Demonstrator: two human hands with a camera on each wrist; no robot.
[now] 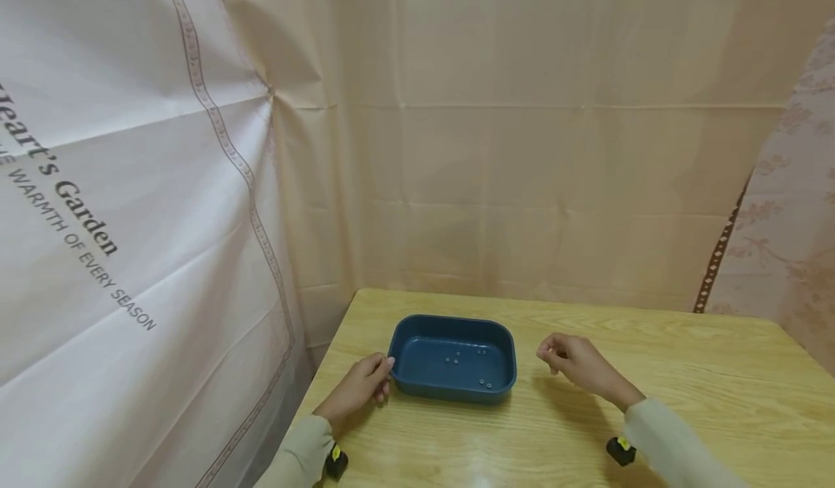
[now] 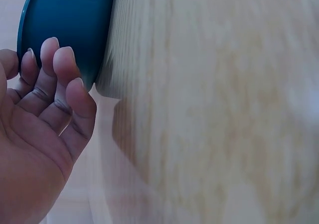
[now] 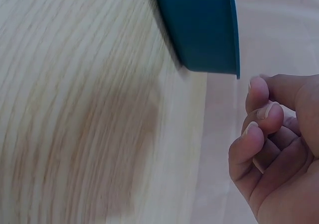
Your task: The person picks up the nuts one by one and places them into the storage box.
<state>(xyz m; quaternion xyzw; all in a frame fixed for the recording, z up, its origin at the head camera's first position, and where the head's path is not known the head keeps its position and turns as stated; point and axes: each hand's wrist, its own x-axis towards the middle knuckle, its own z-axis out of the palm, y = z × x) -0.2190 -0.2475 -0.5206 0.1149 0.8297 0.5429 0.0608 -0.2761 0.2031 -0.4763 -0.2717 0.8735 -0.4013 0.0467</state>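
A dark blue rectangular tray (image 1: 450, 395) with rounded corners stands on the wooden table. On its floor lie several tiny pale ring-shaped pieces (image 1: 456, 362), in loose groups at the middle and right. My left hand (image 1: 357, 388) holds the tray's left end at the rim, with the thumb on top and fingertips against the outer wall (image 2: 70, 20). To the right of the tray, my right hand (image 1: 583, 363) hovers apart from it. Its fingers are bent and the thumb meets the index fingertip (image 3: 258, 92). Whether something tiny sits between them is hidden.
The light wooden table (image 1: 704, 386) extends to the right and in front of the tray. A beige cloth (image 1: 522, 147) hangs behind it, and a white printed cloth (image 1: 130, 183) hangs on the left. Black wrist devices (image 1: 620, 451) sit at both sleeves.
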